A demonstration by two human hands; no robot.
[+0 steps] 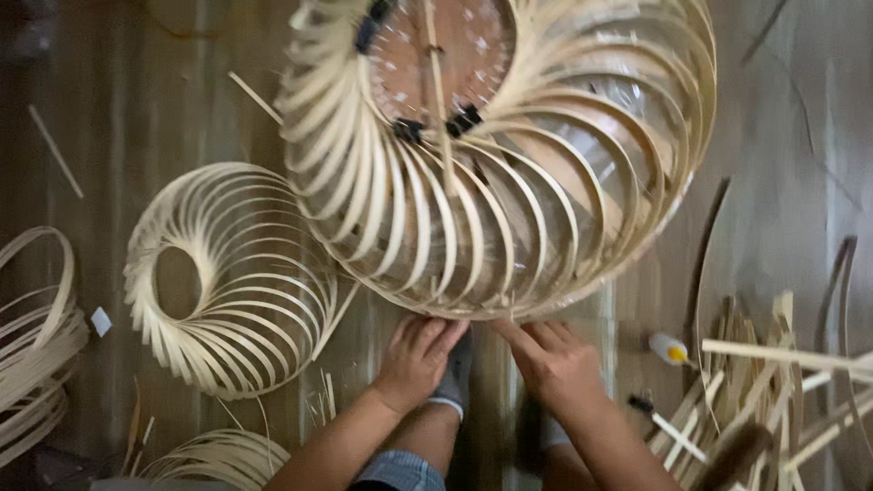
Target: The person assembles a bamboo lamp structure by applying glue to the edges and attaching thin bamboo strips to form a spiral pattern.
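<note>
Large shade (500, 164): a ring-shaped frame of thin bent bamboo strips, fanned in overlapping arcs about a round hub at the far side, where small black clips (466, 118) pinch the strip ends. It occupies the far centre of the view, and its near rim lies over the person's feet on the floor (118, 109). It looks light for its bulk and springy rather than stiff; single strips would probably flex or crack if squeezed, and the smooth surfaces may slip. The safer hold is judged to be the rim, where strips bunch together, or the hub, not the middle of one arc.

Left hand (416, 359): fingers extended and close together, tips under the near rim, touching it; the grip is loosely open, and whether any strip is pinched cannot be told. Right hand (553, 362): likewise at the near rim just to the right, fingers stretched forward against the strips, somewhat blurred; no closed hold is visible.

Smaller shade (227, 282): the same construction, lying to the left, just beside the large one. Loose strip coils (36, 336) sit at the far left edge and near left. At right, a pile of cut strips (773, 382), a small bottle with a yellow cap (668, 348) and a dark-tipped tool (664, 420).
</note>
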